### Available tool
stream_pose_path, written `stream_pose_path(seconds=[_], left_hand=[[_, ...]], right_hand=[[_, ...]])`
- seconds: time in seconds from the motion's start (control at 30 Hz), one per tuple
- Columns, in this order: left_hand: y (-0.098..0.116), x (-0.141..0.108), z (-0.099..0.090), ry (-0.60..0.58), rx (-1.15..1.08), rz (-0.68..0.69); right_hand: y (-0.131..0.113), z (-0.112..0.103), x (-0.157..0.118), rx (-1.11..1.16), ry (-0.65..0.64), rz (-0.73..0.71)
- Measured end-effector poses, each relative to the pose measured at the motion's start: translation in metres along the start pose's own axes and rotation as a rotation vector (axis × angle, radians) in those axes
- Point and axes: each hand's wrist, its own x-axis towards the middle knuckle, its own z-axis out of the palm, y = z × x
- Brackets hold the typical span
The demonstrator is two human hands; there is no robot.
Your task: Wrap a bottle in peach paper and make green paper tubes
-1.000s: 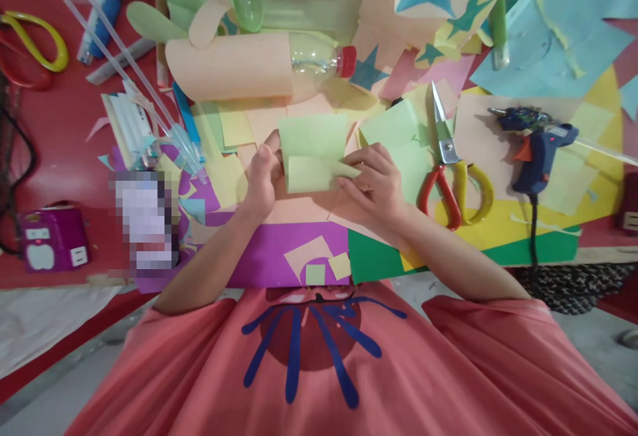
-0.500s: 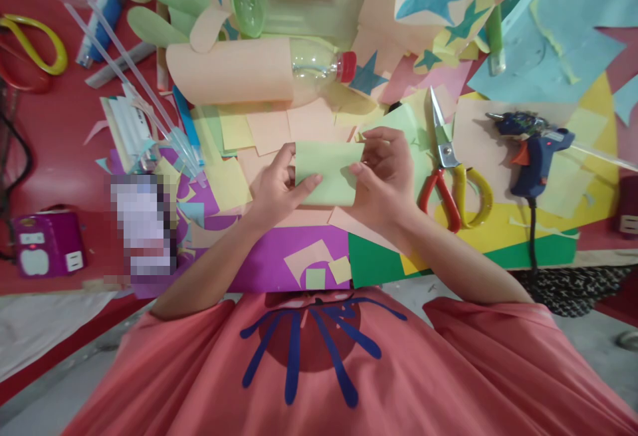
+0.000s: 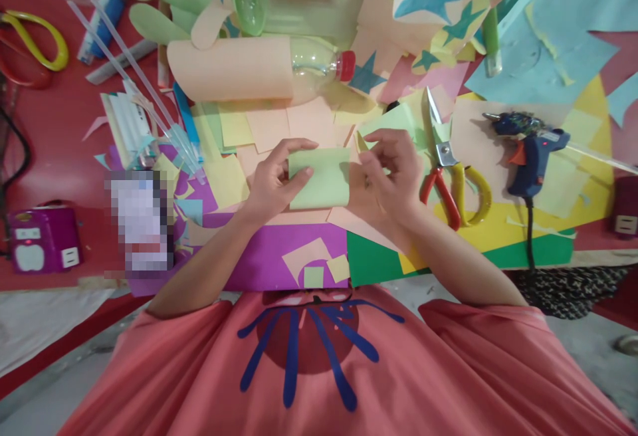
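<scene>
Head camera: the left hand [image 3: 279, 177] pinches a pale green paper [image 3: 326, 180] by its left side, above peach scraps [image 3: 309, 215]. The right hand [image 3: 396, 173] is loosely curled just beside it, its grip unclear, near red-and-yellow-handled scissors [image 3: 445, 155].

A light green paper [image 3: 325, 182], plain and roughly rectangular, lies in the left hand [image 3: 273, 180], whose thumb presses on its face near the left end. Its long edges run crosswise above pale orange paper [image 3: 310, 215]; the lower edge looks curved, perhaps folded. A small yellowish slip [image 3: 360, 143] stands tilted at the fingertips of the right hand [image 3: 396, 173].
</scene>
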Motion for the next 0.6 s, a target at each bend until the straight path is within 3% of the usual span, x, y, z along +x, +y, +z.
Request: stream_pose_path(seconds=[0.1, 0.23, 0.37, 0.47, 0.53, 0.6], left_hand=[[-0.004, 0.005, -0.004, 0.044, -0.012, 0.091], [-0.003, 0.006, -0.007, 0.081, -0.009, 0.136], [-0.001, 0.005, -0.006, 0.075, -0.009, 0.115], [0.000, 0.004, -0.006, 0.068, -0.018, 0.096], [0.001, 0.003, -0.006, 0.053, -0.032, 0.088], [0.002, 0.001, -0.005, 0.014, -0.044, 0.073]], right_hand=[[0.001, -0.008, 0.007, -0.228, 0.010, -0.008], [0.002, -0.010, 0.011, -0.364, -0.135, 0.001], [0.003, -0.007, 0.008, -0.169, -0.201, -0.141], [0.007, -0.004, 0.006, 0.019, -0.124, -0.347], [0.011, -0.002, 0.005, 0.076, -0.058, -0.349], [0.012, 0.001, 0.004, 0.173, -0.078, -0.236]])
